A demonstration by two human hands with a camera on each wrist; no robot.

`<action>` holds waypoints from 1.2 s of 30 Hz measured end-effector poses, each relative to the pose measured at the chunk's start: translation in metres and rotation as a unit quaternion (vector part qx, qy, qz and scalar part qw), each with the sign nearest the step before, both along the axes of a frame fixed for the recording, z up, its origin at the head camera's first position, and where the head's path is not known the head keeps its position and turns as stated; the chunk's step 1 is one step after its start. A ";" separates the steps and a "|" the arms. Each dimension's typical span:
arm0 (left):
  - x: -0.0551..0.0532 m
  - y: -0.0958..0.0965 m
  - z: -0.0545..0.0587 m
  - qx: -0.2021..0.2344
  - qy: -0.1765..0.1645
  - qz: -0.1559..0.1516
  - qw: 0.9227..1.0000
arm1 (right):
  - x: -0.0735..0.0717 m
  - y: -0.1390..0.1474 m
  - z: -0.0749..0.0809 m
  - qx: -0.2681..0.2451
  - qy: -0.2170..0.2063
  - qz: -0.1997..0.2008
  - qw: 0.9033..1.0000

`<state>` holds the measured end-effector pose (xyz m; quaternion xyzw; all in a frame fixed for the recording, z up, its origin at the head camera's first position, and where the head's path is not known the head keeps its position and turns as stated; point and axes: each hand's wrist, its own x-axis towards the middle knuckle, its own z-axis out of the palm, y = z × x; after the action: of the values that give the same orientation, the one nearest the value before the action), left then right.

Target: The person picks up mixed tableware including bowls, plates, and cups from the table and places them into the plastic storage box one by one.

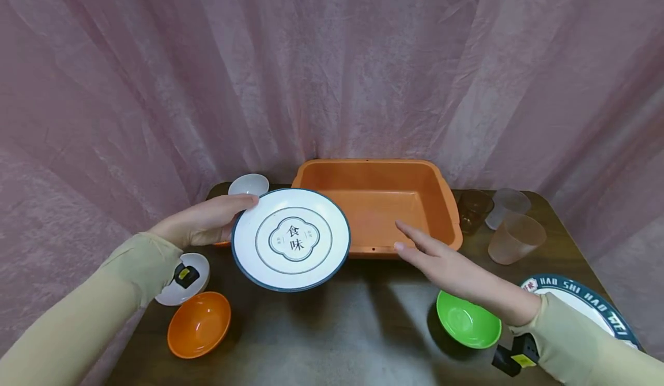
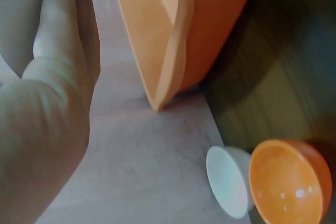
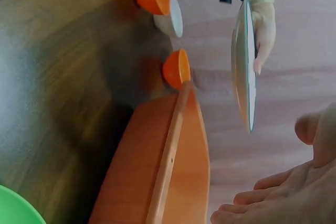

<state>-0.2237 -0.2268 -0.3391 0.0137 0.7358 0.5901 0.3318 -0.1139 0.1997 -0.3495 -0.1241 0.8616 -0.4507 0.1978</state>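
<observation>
A white plate (image 1: 321, 265) with a dark blue rim and printed characters is held up in the air by my left hand (image 1: 220, 216). The thumb lies over the plate's upper left rim, and the other fingers are hidden beneath. My right hand (image 1: 436, 259) holds nothing; its fingers are extended over the near right part of an orange basin (image 1: 363, 216). In the right wrist view, the plate (image 3: 244, 66) appears edge-on, above the height of the basin (image 3: 173, 156), with the palm of the right hand (image 3: 294, 182) turned up near it.
Left of the basin are a white bowl (image 1: 249, 184), an orange bowl (image 1: 199, 325) and a white dish (image 1: 194, 279). On the right stand a green bowl (image 1: 468, 320), a brown cup (image 1: 474, 210), two frosted cups (image 1: 516, 238) and a blue-rimmed plate (image 1: 581, 302). A pink curtain (image 1: 332, 75) hangs behind.
</observation>
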 end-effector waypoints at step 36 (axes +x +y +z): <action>-0.055 0.145 -0.030 0.197 0.021 0.199 0.960 | -0.104 0.020 -0.010 -0.399 -0.160 -0.205 0.879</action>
<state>-0.2782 -0.0816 -0.3692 -0.0560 0.5999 0.7769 0.1828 -0.2178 0.2193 -0.3590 0.0607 0.5719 -0.8002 0.1699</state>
